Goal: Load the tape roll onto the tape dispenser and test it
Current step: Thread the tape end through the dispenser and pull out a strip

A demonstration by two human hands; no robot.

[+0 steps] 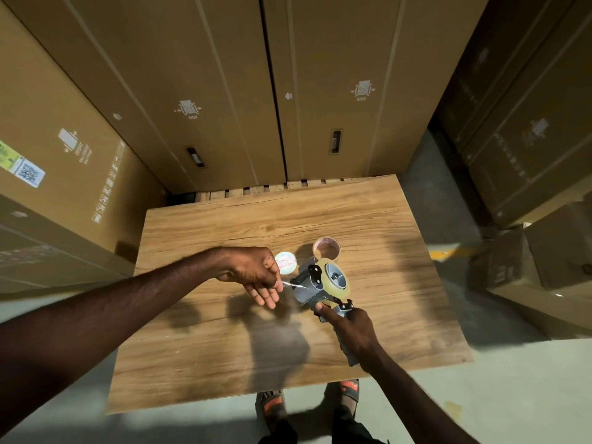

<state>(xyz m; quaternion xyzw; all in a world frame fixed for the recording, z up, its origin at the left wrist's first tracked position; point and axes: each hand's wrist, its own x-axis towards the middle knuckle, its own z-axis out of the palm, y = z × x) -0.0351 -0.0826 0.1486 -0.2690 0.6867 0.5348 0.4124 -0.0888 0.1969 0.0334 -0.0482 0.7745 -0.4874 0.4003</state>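
We judge the loading to be mostly done: the roll (337, 278) already sits on the hub of the dispenser (315, 285), so what looks left is threading the free end through the front and then the test pull and cut.

Our right hand (354, 330) is wrapped closed around the dispenser's grey handle, the thumb reaching up toward the frame, and holds the tool just above the desk (205, 331), tipped on its side with the mouth pointing left. Our left hand (261, 275) is at that mouth; thumb and forefinger pinch the thin clear strip (290, 285) that runs from the hand to the dispenser, while the other fingers hang loosely spread below. Whether the strip already passes under the roller and over the blade we cannot tell; the front parts are small and partly in shadow.

The roll is clear to yellowish packing tape, wide and fairly full, seated flat against the grey frame with the hub showing at its centre. The strip catches the light and looks taut, not wrinkled.

Behind the dispenser on the desk rest a bare core (326, 248) and a white round disc (285, 262) with red print, just beside the left hand.
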